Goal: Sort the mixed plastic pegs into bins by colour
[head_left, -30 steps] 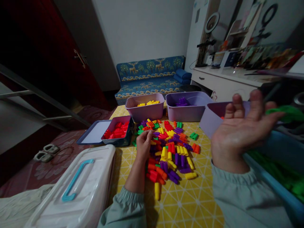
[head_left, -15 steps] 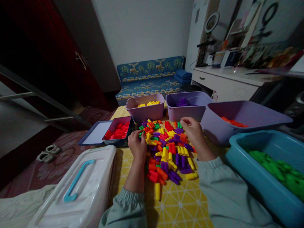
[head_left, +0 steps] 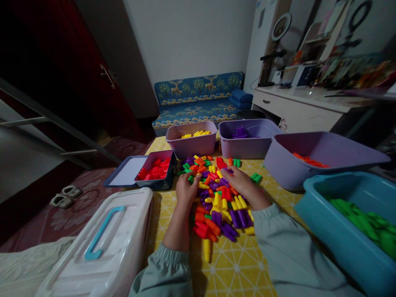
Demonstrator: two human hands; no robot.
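Observation:
A heap of small plastic toy blocks [head_left: 225, 194] in red, orange, yellow, green and purple is spread over a yellow patterned tablecloth [head_left: 236, 268]. My left hand [head_left: 185, 192] is at the heap's left side, fingers curled, with bits of green and yellow showing by the thumb and fingertip. What it grips is hard to make out. From the right, my right hand [head_left: 243, 185] reaches into the heap, its fingers closing by a purple block [head_left: 229, 169]; the fingertips are partly hidden. Green blocks [head_left: 256, 177] lie just right of that hand.
Behind the heap stand a pink bin [head_left: 192, 145] with yellow blocks and a purple bin [head_left: 244, 148] with purple ones. To the right are a lilac bin [head_left: 281, 165] and a blue bin [head_left: 328, 214]. A red-filled box [head_left: 170, 171] and white lidded case [head_left: 123, 231] sit left.
My right hand has moved left into the heap, and green blocks now show on the cloth where it was. My left hand has shifted slightly right toward the middle of the heap.

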